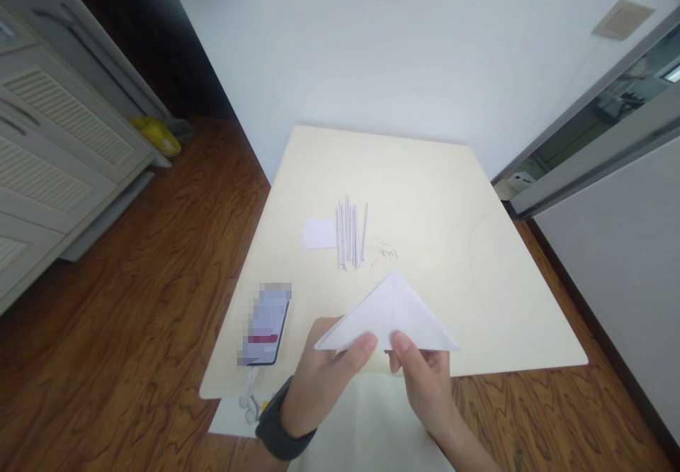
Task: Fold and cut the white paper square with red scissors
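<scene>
**Desk:** What does the frame show?

**Caption writer:** A person holds a folded triangle of white paper [390, 314] just above the near edge of a cream bench [478, 245]. The left hand [324, 380] pinches the long lower edge from the left and the right hand [425, 380] pinches it from the right, thumbs nearly meeting at the middle.

**Desk:** The fingers?

**Caption writer:** Closed on the paper on both sides. The thumbs press the near face and the other fingers sit hidden behind the sheet. A dark wristband [276, 429] circles the left wrist.

**Desk:** Which step does this look like?

**Caption writer:** Judging by the pose, a fold is in hand: the sheet is already doubled into a triangle, apex pointing away, long edge toward the person. A further crease would likely call for keeping the corners aligned while the thumbs slide outward along the edge.

**Desk:** Hand pose?

**Caption writer:** Both forearms come up from the bottom of the frame, with the wrists angled inward, so the hands converge under the triangle.

**Desk:** What else is on the bench?

**Caption writer:** A bundle of thin white paper sticks [349, 234] lies near the centre, a small white paper square [319, 233] just left of it, tiny paper scraps [387, 249] to its right. A phone [265, 324] lies near the left edge.
</scene>
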The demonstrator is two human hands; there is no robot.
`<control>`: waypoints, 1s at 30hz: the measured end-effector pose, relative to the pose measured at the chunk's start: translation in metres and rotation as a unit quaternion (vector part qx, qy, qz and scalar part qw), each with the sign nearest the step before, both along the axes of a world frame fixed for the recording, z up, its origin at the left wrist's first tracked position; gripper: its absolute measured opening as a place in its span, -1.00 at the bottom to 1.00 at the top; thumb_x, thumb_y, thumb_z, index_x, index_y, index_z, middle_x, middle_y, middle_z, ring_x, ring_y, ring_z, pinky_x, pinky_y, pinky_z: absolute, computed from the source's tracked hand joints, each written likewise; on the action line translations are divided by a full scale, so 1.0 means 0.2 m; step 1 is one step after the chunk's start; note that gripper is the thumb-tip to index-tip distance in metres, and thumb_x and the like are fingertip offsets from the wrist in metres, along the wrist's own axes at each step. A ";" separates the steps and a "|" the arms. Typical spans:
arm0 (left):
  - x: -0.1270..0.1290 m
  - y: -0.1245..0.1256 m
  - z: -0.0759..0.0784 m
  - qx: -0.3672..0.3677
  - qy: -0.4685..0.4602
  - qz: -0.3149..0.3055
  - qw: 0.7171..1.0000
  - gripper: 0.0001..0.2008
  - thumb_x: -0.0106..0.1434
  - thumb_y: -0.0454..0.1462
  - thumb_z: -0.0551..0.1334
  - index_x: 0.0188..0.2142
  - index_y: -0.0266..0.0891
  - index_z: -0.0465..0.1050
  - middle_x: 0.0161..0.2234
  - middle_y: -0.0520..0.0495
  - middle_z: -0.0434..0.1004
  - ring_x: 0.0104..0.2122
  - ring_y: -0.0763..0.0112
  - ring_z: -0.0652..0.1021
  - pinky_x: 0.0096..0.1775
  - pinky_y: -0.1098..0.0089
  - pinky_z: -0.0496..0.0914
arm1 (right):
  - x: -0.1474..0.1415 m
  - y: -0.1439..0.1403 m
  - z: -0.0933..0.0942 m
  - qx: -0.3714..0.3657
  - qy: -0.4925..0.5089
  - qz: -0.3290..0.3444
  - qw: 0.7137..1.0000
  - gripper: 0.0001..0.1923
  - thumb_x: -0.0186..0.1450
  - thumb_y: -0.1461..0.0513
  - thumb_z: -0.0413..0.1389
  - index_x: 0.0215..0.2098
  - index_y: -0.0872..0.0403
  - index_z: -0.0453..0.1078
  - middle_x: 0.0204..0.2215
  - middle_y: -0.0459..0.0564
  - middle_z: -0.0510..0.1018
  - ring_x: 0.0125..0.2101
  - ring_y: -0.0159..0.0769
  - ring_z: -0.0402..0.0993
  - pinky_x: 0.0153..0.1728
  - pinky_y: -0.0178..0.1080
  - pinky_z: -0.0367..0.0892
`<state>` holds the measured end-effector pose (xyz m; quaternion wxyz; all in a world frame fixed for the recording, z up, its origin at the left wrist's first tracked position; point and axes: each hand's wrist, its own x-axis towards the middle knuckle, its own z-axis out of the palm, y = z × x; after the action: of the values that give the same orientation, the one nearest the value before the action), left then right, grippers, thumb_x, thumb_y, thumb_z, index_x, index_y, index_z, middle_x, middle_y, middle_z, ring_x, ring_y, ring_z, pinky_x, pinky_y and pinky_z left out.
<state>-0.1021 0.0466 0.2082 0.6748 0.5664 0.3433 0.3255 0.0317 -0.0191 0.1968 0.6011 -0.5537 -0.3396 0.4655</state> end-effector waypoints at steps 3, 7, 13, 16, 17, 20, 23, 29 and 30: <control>-0.03 0.01 -0.03 -0.016 0.002 0.036 0.999 -0.65 0.23 -0.16 0.19 -0.63 -0.22 0.25 -0.72 0.14 0.02 -0.68 0.54 0.08 -0.61 0.41 -0.01 | 0.02 0.00 -0.02 0.004 0.000 -0.029 1.000 -0.60 0.27 0.10 0.12 -0.69 0.05 0.29 -0.70 -0.14 0.32 -0.57 -0.34 0.28 -0.49 -0.29 0.20; -0.03 0.01 -0.01 -0.059 -0.029 0.050 0.997 -0.65 0.19 -0.15 0.23 -0.62 -0.21 0.20 -0.70 0.17 -0.04 -0.69 0.58 0.05 -0.61 0.41 -0.11 | 0.01 0.00 -0.02 0.010 0.003 -0.035 0.999 -0.60 0.24 0.09 0.15 -0.71 0.05 0.32 -0.72 -0.14 0.31 -0.59 -0.34 0.27 -0.51 -0.27 0.18; -0.05 0.07 0.01 -0.191 -0.228 0.114 0.948 -0.60 0.24 -0.20 0.12 -0.63 -0.19 -0.04 -0.69 0.18 -0.13 -0.68 0.56 -0.02 -0.58 0.44 0.04 | 0.00 0.02 0.03 0.036 0.018 -0.083 0.996 -0.62 0.26 0.08 0.11 -0.67 0.03 0.28 -0.74 -0.19 0.19 -0.64 -0.37 0.19 -0.52 -0.27 0.18; -0.04 0.09 0.01 -0.156 -0.213 0.135 0.955 -0.59 0.26 -0.20 0.10 -0.62 -0.19 -0.07 -0.68 0.18 -0.14 -0.68 0.54 -0.01 -0.57 0.43 0.07 | 0.02 0.03 0.04 0.045 0.017 -0.118 0.992 -0.65 0.30 0.09 0.07 -0.61 0.01 0.25 -0.72 -0.21 0.16 -0.63 -0.38 0.14 -0.52 -0.27 0.16; -0.03 0.08 0.01 -0.136 -0.181 0.110 0.968 -0.58 0.25 -0.17 0.12 -0.63 -0.19 -0.05 -0.68 0.17 -0.12 -0.67 0.54 0.02 -0.57 0.42 0.07 | 0.02 0.04 0.04 0.044 0.014 -0.118 0.992 -0.66 0.29 0.10 0.08 -0.61 0.01 0.26 -0.72 -0.20 0.18 -0.62 -0.37 0.15 -0.53 -0.28 0.15; 0.02 0.02 0.00 -0.103 -0.123 0.029 0.987 -0.53 0.18 -0.01 0.17 -0.68 -0.17 0.05 -0.71 0.14 -0.01 -0.69 0.51 0.13 -0.54 0.36 0.10 | -0.01 0.06 0.05 0.033 0.003 -0.088 0.996 -0.67 0.28 0.14 0.11 -0.62 0.03 0.28 -0.70 -0.18 0.24 -0.60 -0.37 0.22 -0.50 -0.28 0.17; 0.06 -0.03 -0.01 -0.096 -0.106 0.021 0.990 -0.49 0.20 0.03 0.15 -0.73 -0.17 0.10 -0.74 0.09 0.07 -0.64 0.43 0.26 -0.43 0.29 0.21 | -0.05 0.07 0.09 0.013 -0.014 -0.041 0.999 -0.66 0.26 0.17 0.14 -0.65 0.05 0.30 -0.70 -0.18 0.26 -0.60 -0.38 0.23 -0.48 -0.29 0.18; 0.00 -0.01 -0.05 -0.085 -0.092 0.110 0.986 -0.53 0.30 -0.18 0.11 -0.69 -0.19 -0.01 -0.72 0.16 -0.08 -0.69 0.53 0.06 -0.56 0.35 -0.04 | -0.01 0.07 0.11 0.003 -0.043 0.017 0.999 -0.60 0.28 0.17 0.11 -0.69 0.08 0.27 -0.69 -0.17 0.27 -0.57 -0.39 0.20 -0.50 -0.30 0.09; -0.01 0.00 -0.05 -0.083 -0.096 0.125 0.984 -0.54 0.30 -0.20 0.10 -0.67 -0.18 -0.04 -0.71 0.17 -0.12 -0.69 0.54 0.01 -0.56 0.35 -0.08 | 0.00 0.08 0.10 0.007 -0.045 0.019 0.999 -0.59 0.30 0.17 0.09 -0.69 0.07 0.26 -0.68 -0.17 0.25 -0.56 -0.39 0.18 -0.50 -0.30 0.07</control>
<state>-0.1040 0.0460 0.1973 0.7034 0.4270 0.3711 0.4304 0.0316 -0.0038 0.2172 0.5802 -0.5630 -0.3803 0.4491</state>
